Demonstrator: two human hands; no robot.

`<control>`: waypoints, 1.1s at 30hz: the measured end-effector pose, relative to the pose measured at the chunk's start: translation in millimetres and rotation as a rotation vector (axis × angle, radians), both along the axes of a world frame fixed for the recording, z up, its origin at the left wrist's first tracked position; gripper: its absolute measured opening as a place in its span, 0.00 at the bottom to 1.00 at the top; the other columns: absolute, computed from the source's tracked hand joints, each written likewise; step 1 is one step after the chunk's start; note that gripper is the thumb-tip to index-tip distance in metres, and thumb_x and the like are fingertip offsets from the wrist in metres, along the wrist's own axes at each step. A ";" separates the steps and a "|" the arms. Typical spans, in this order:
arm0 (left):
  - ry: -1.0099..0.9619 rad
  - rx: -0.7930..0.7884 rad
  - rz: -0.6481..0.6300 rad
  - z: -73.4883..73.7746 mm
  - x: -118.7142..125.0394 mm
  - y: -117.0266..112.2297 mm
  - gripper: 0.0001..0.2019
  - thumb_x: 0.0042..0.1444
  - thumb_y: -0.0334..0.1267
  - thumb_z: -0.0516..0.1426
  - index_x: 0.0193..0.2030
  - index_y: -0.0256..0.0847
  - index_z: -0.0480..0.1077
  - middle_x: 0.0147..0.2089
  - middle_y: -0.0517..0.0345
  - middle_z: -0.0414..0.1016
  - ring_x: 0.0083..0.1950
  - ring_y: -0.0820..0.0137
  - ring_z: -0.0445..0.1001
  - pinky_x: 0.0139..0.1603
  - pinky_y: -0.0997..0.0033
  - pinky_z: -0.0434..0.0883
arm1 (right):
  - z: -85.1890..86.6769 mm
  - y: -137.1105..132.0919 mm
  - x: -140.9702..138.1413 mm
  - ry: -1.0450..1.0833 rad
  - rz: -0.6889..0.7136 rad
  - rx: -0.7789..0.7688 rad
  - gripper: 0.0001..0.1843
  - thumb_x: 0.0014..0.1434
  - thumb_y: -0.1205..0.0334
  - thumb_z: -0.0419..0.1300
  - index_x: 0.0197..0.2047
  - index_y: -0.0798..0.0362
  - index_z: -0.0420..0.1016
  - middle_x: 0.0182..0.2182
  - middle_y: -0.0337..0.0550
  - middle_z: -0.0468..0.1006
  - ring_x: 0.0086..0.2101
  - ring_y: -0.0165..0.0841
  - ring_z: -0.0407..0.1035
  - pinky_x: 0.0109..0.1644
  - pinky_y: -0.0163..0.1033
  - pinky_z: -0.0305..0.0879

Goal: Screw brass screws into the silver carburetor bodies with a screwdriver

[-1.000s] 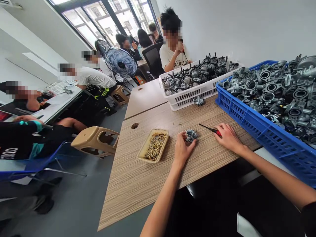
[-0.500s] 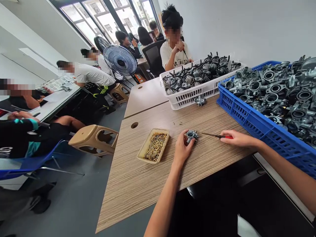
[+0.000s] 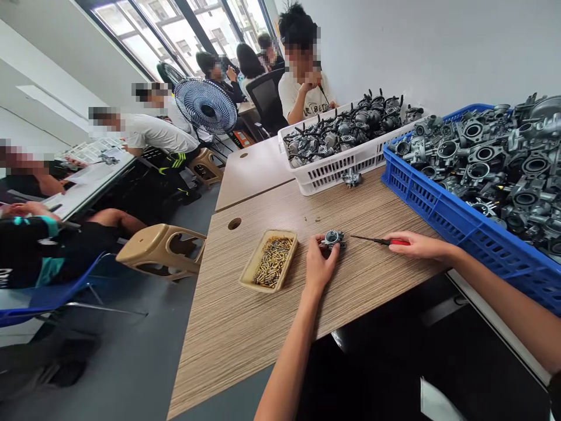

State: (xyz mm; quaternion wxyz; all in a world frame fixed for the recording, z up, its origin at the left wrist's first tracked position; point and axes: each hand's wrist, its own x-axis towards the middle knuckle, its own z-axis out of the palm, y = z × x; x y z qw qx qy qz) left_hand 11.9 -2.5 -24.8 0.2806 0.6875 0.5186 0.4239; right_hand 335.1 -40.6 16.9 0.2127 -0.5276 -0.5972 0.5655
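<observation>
My left hand is closed around a grey metal carburetor on the wood-grain table, its round bore facing up. In my right hand is a screwdriver with a red and black handle, lying low over the tabletop. Its thin shaft points left, and the tip is a short way from the carburetor's right side. Left of my left hand stands a tan plastic tray of small brass-coloured parts. Two tiny pieces lie behind the carburetor.
A white crate of carburetors stands at the back, with one carburetor in front of it. A blue crate full of carburetor bodies is on the right. Across the table sits a person. A stool stands left.
The carburetor in my left hand has turned slightly, and its side port no longer points toward me. My right hand keeps the screwdriver in nearly the same place. The view has shifted slightly.
</observation>
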 end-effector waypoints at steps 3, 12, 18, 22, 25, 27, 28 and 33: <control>-0.034 -0.012 -0.020 -0.5 -0.4 0.3 0.20 0.66 0.44 0.63 0.60 0.44 0.65 0.55 0.48 0.81 0.50 0.64 0.82 0.54 0.61 0.78 | -2.0 -0.2 2.3 0.063 -0.009 -0.075 0.34 0.63 0.38 0.67 0.65 0.49 0.73 0.25 0.28 0.59 0.23 0.26 0.50 0.25 0.33 0.47; -0.013 -0.010 -0.032 -0.3 -0.8 1.3 0.21 0.67 0.44 0.62 0.64 0.45 0.66 0.56 0.48 0.82 0.51 0.63 0.82 0.55 0.59 0.78 | 0.7 2.7 6.0 0.259 0.011 -0.164 0.29 0.61 0.37 0.70 0.51 0.49 0.69 0.29 0.32 0.71 0.22 0.21 0.46 0.22 0.32 0.38; -0.007 0.003 -0.039 1.1 -0.1 1.3 0.19 0.67 0.44 0.62 0.61 0.45 0.67 0.55 0.49 0.82 0.51 0.63 0.82 0.55 0.59 0.78 | 3.7 2.5 6.5 0.265 0.015 -0.173 0.28 0.62 0.38 0.71 0.51 0.49 0.71 0.29 0.33 0.71 0.21 0.21 0.47 0.22 0.32 0.37; -0.008 0.004 -0.041 0.7 -0.2 1.5 0.19 0.66 0.44 0.62 0.61 0.45 0.67 0.55 0.49 0.82 0.51 0.63 0.82 0.55 0.60 0.79 | 5.7 1.9 4.6 0.243 0.014 -0.155 0.28 0.62 0.38 0.70 0.52 0.49 0.71 0.30 0.34 0.73 0.21 0.21 0.48 0.22 0.32 0.40; -0.011 0.002 -0.042 0.2 -0.2 1.8 0.19 0.66 0.44 0.62 0.61 0.44 0.68 0.55 0.49 0.82 0.51 0.63 0.82 0.55 0.60 0.79 | 7.2 1.5 3.5 0.217 0.022 -0.138 0.29 0.62 0.37 0.69 0.54 0.49 0.71 0.31 0.34 0.75 0.21 0.21 0.48 0.22 0.32 0.41; -0.010 0.001 -0.041 0.3 -0.1 1.9 0.19 0.66 0.44 0.62 0.61 0.44 0.68 0.55 0.49 0.82 0.51 0.63 0.82 0.54 0.60 0.79 | 8.3 1.2 2.8 0.208 0.025 -0.127 0.29 0.63 0.37 0.69 0.54 0.50 0.72 0.31 0.35 0.75 0.21 0.21 0.49 0.21 0.32 0.42; -0.009 0.000 -0.040 0.5 -0.1 1.9 0.19 0.66 0.44 0.62 0.61 0.45 0.68 0.55 0.49 0.83 0.51 0.63 0.82 0.54 0.60 0.79 | 8.9 1.0 2.4 0.209 0.023 -0.123 0.29 0.63 0.36 0.69 0.54 0.50 0.72 0.31 0.35 0.75 0.21 0.21 0.49 0.22 0.32 0.42; -0.012 -0.009 -0.041 2.4 0.0 1.1 0.19 0.66 0.44 0.62 0.61 0.44 0.68 0.56 0.49 0.83 0.52 0.63 0.82 0.55 0.60 0.79 | 9.0 0.6 1.1 0.219 0.006 -0.127 0.28 0.63 0.39 0.70 0.55 0.49 0.73 0.32 0.34 0.75 0.21 0.21 0.49 0.21 0.32 0.41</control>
